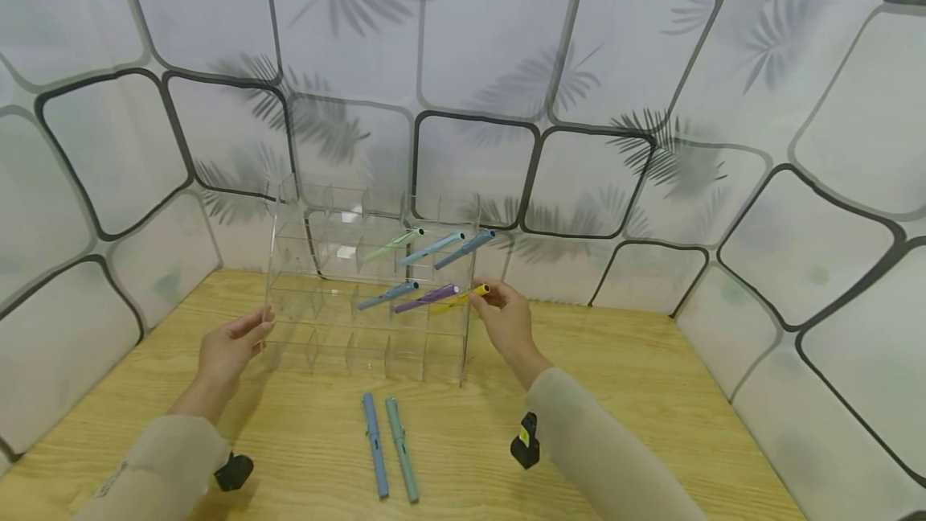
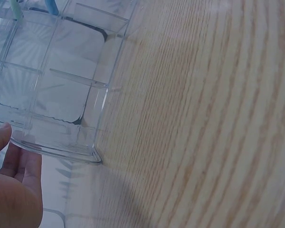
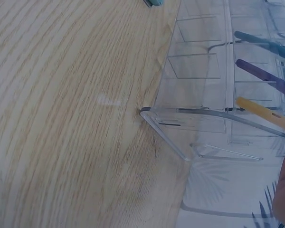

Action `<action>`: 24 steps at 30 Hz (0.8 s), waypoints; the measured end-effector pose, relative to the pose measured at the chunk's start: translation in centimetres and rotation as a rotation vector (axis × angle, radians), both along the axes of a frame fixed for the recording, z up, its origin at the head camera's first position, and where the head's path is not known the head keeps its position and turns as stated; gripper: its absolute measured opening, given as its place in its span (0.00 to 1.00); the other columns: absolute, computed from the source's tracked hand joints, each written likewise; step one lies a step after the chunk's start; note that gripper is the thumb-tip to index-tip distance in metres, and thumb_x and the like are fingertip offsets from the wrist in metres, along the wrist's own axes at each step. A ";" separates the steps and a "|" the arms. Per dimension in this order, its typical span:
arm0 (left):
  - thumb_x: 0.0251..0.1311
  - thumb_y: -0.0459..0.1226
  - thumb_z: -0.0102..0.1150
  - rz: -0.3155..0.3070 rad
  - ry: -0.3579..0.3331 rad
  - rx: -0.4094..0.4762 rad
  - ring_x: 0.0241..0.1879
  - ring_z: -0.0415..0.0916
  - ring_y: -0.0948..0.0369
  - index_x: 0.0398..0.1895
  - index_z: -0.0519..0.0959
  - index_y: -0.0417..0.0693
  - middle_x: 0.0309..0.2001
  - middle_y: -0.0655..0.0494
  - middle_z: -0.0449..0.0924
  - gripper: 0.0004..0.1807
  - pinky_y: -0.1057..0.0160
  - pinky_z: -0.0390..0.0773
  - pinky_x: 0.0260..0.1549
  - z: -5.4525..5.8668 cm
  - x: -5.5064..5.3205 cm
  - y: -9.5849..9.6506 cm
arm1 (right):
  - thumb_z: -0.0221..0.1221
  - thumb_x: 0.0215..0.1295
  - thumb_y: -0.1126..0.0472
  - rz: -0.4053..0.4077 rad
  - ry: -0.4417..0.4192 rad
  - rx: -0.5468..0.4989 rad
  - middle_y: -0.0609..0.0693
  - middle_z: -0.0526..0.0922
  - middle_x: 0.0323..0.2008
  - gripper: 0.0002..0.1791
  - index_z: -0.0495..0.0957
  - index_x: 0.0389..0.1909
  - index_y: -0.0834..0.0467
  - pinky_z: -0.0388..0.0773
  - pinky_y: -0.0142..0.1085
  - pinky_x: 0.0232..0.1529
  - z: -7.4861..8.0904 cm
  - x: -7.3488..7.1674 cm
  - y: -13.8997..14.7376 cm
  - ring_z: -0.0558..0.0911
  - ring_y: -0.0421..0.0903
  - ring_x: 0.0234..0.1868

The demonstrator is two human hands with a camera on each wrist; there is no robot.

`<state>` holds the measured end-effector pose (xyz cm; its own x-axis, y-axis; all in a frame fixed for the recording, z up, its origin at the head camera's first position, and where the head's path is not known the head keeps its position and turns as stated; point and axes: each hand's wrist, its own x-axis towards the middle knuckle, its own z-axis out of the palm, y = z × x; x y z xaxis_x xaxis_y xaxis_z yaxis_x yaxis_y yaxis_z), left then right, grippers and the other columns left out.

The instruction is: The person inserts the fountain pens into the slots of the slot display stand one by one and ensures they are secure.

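Observation:
A clear acrylic pen rack (image 1: 369,348) with rows of compartments stands on the table. My left hand (image 1: 226,348) grips its left side edge, thumb on one face and fingers behind, as the left wrist view shows. At the other side, my right hand (image 1: 509,326) pinches the capped end of a yellow pen (image 1: 450,302), which lies slanted in a lower row. Beside it in that row are a purple pen (image 1: 427,298) and a blue pen (image 1: 388,295). The row above holds a light green pen (image 1: 394,244), a light blue pen (image 1: 432,248) and a darker blue pen (image 1: 465,249).
On the wooden table (image 1: 615,392), in front of the rack, a blue pen (image 1: 375,445) and a green pen (image 1: 401,449) lie side by side. Patterned curtain (image 1: 499,30) surrounds the table at the back and sides. Each sleeve has a black wrist device (image 1: 526,441) under it.

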<state>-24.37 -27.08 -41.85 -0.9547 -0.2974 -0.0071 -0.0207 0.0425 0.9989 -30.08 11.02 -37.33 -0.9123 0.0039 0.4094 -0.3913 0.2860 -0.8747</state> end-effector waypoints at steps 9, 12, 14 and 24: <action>0.64 0.41 0.60 0.000 0.002 -0.015 0.36 0.73 0.82 0.65 0.64 0.37 0.48 0.74 0.76 0.31 0.77 0.77 0.41 0.0 0.0 0.1 | 0.62 0.62 0.66 0.086 -0.010 0.026 0.54 0.81 0.41 0.13 0.80 0.48 0.62 0.83 0.43 0.38 0.4 0.0 0.5 0.81 0.49 0.41; 0.63 0.41 0.60 0.002 0.003 -0.005 0.36 0.73 0.81 0.65 0.65 0.37 0.45 0.77 0.77 0.30 0.78 0.77 0.41 0.0 0.0 0.0 | 0.63 0.62 0.66 0.096 -0.010 0.031 0.54 0.80 0.42 0.13 0.81 0.48 0.61 0.83 0.43 0.38 0.5 0.0 0.6 0.81 0.48 0.41; 0.63 0.41 0.60 0.003 0.001 -0.005 0.36 0.73 0.81 0.65 0.65 0.38 0.43 0.79 0.77 0.30 0.78 0.77 0.41 0.0 0.1 0.0 | 0.63 0.62 0.66 0.097 -0.005 0.036 0.54 0.80 0.43 0.13 0.81 0.48 0.61 0.83 0.40 0.38 0.5 -0.1 0.7 0.81 0.49 0.41; 0.63 0.41 0.61 0.017 0.007 -0.007 0.36 0.74 0.80 0.63 0.68 0.39 0.40 0.80 0.78 0.28 0.77 0.78 0.40 -0.2 0.0 0.0 | 0.65 0.60 0.61 0.106 -0.040 -0.004 0.54 0.80 0.50 0.21 0.77 0.54 0.62 0.80 0.41 0.47 0.3 0.3 1.9 0.80 0.51 0.47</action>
